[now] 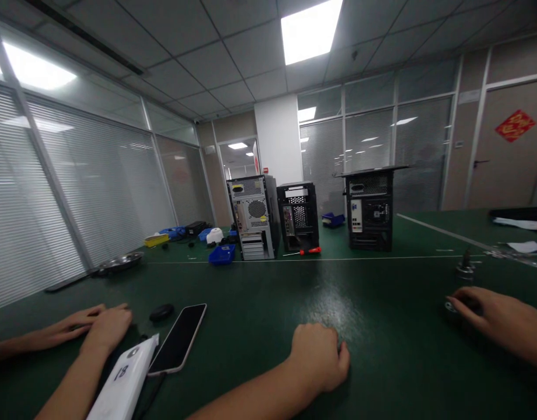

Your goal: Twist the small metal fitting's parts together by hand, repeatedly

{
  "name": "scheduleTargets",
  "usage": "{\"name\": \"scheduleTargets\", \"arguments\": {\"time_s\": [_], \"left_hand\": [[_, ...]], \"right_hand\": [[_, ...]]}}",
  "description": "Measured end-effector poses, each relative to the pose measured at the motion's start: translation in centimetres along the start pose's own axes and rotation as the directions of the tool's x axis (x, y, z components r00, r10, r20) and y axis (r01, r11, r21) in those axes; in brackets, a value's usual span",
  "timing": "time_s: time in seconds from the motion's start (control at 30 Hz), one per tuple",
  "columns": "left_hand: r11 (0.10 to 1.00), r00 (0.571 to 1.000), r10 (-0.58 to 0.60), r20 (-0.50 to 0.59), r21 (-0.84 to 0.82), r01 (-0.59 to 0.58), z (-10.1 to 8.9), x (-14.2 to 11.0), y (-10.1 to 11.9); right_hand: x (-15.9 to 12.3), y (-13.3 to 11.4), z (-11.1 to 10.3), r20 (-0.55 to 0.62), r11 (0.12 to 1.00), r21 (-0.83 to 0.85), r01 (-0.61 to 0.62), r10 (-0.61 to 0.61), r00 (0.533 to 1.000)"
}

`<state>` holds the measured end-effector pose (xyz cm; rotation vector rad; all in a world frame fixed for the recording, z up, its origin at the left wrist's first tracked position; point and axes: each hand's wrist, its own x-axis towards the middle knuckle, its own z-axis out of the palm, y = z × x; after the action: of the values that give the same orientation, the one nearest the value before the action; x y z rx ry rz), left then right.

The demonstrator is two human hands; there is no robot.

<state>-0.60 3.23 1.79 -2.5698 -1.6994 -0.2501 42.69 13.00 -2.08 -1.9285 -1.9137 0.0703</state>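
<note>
Beside phone (177, 340) — tag (124, 379) "13"

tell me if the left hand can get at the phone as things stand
Probably yes: the left hand rests on the table just left of the phone, which lies face up with nothing between them.

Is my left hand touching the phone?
Apart. The head view shows bare green mat between the left hand and the phone, with a black disc lying in that gap.

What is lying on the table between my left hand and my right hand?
In the head view, a dark-screened phone lies between the left hand and the right hand, with a white tag beside it; the rest is bare green mat.
</note>
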Motion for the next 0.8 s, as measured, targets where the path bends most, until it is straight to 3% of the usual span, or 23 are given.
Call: {"name": "scheduleTargets", "arguments": {"time_s": [0.23,0.43,0.8], "left_hand": [[1.0,1.0,-0.009,0.018,0.003,0.009,-0.1,0.0,0.0],[1.0,0.999,-0.022,0.05,0.008,0.021,-0.6,-0.1,0.3],[1.0,0.999,-0.024,0.036,-0.009,0.024,0.2,0.1,0.1]], "right_hand": [[0.4,0.6,0.3,0.003,0.999,-0.011,0.05,-0.05,0.999],[-0.1,-0.8,0.2,-0.02,0.994,-0.064,0.093,-0.094,0.995],[-1.1,-1.8,0.0,-0.033,0.998,-0.063,0.029,-0.031,0.999]]}}
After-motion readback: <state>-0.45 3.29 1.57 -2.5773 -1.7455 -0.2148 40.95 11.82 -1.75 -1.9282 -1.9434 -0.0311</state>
